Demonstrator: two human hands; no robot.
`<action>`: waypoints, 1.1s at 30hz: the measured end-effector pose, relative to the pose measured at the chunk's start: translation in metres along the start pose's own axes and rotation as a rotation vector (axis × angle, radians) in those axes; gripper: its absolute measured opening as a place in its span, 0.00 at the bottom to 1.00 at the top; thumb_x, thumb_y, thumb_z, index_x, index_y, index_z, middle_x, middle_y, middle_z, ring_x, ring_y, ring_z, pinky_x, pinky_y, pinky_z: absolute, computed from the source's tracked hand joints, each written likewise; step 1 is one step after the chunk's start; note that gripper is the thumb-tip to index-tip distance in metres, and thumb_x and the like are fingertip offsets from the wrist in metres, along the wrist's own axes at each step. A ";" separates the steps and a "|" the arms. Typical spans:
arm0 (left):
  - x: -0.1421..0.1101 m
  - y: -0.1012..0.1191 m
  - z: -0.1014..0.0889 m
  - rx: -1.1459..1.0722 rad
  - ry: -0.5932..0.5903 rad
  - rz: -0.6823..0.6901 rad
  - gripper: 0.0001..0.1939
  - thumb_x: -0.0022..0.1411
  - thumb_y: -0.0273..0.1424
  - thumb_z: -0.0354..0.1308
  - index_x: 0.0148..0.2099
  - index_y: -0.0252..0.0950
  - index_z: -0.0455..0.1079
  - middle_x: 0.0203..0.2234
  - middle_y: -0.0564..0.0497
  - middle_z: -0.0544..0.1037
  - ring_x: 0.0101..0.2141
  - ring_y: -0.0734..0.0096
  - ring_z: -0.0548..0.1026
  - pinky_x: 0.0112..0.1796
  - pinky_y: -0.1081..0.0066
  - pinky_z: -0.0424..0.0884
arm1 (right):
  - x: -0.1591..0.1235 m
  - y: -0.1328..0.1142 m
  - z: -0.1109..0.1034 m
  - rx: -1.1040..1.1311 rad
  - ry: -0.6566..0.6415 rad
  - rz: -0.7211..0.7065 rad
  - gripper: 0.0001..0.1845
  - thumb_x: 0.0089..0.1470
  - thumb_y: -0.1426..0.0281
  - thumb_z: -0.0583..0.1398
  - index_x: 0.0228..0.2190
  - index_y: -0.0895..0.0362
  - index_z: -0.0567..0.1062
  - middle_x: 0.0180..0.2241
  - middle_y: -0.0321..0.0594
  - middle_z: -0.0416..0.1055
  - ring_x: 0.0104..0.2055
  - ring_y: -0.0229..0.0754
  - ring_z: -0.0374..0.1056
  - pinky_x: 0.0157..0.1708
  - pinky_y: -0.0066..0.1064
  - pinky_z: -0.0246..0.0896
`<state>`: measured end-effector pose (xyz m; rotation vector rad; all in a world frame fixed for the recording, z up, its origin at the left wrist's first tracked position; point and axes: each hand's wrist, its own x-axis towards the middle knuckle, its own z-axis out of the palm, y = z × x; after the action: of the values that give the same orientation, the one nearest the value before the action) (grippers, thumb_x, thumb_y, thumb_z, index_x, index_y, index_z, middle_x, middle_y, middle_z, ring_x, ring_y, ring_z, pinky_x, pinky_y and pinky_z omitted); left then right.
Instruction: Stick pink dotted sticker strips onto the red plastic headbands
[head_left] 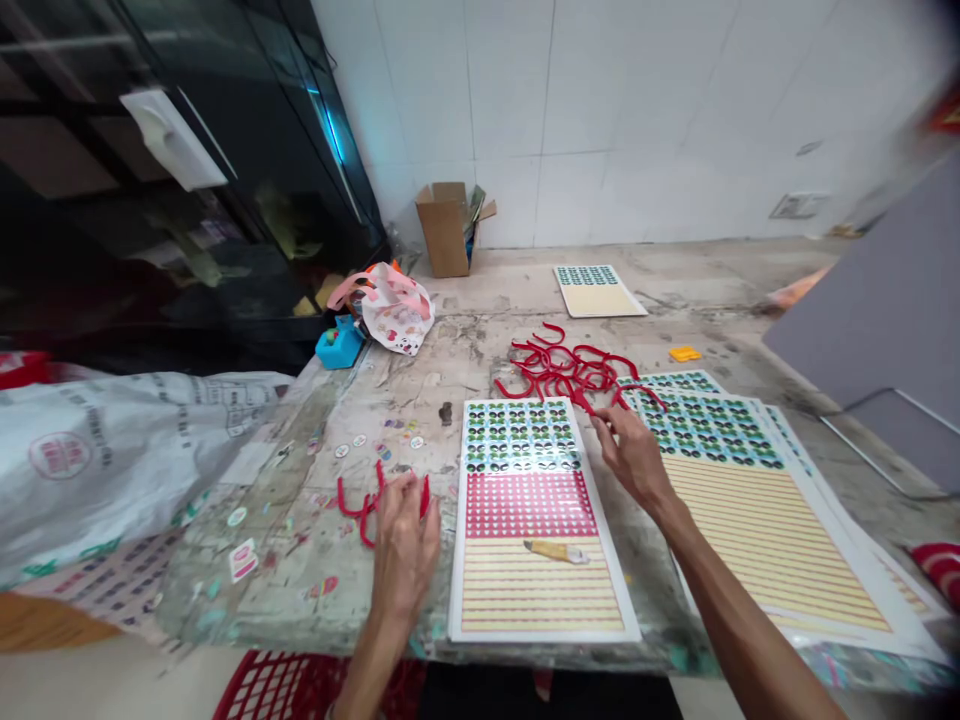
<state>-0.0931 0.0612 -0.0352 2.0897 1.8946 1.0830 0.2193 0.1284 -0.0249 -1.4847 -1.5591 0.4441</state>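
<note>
Along the left edge of the bench (pixel 296 590), a woven white sack (pixel 112 460), and further back a small blue object (pixel 339 345). Near the front edge, left of centre, a small tangle of curved red plastic strips (pixel 366 505) beneath the left hand (pixel 405 545), fingers curled down over them, whether gripping or only touching impossible to tell. Just right of that, a printed sheet (pixel 532 520) lying flat, with rows of eyes, hearts and stripes. Past its far right corner, a larger heap of the same strips (pixel 574 370), and the right hand (pixel 634 455), thumb and forefinger pinched on what looks like one strip's end. Toward the right edge, a stack of printed sheets (pixel 757 500). Strips probably light, thin and springy, apt to snag one another; best held singly by a free end.
</note>
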 end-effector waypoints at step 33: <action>-0.024 0.048 -0.016 -0.727 -0.154 -0.365 0.09 0.58 0.33 0.56 0.35 0.34 0.73 0.22 0.53 0.74 0.22 0.74 0.69 0.27 0.74 0.66 | -0.088 -0.051 0.027 -0.047 -0.424 -0.056 0.11 0.57 0.64 0.55 0.35 0.57 0.72 0.34 0.44 0.70 0.36 0.45 0.64 0.37 0.37 0.59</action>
<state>-0.0620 0.0240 -0.0077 1.3262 1.4227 1.2252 0.1555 0.0447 -0.0314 -1.4403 -1.9458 0.7299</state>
